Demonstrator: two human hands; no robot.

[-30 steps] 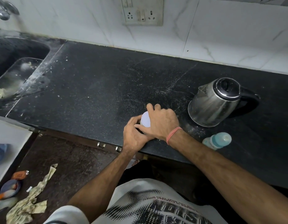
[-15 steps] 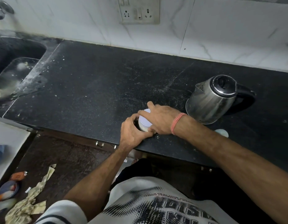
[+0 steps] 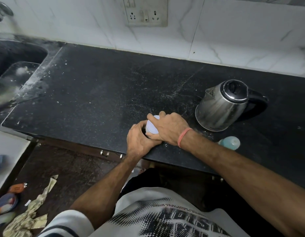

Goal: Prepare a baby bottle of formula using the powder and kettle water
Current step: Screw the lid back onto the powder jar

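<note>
Fingers (image 3: 151, 116) of right hand (image 3: 168, 128) curl over the white lid (image 3: 151, 126) of the powder jar, gripping it from above. Left hand (image 3: 139, 141) wraps around the jar body below, mostly hiding it. Jar sits near front edge of the black desk (image 3: 97, 93). Steel kettle (image 3: 223, 105) stands just right of the hands. Baby bottle (image 3: 231, 142) lies on its side near the kettle, behind right forearm.

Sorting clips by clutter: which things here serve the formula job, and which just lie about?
In use: small white-lidded powder container, gripped by left hand and right hand; steel electric kettle; baby bottle with blue-green cap, lying down.

Lying about: crumpled rag on floor; wall socket; sink.
</note>
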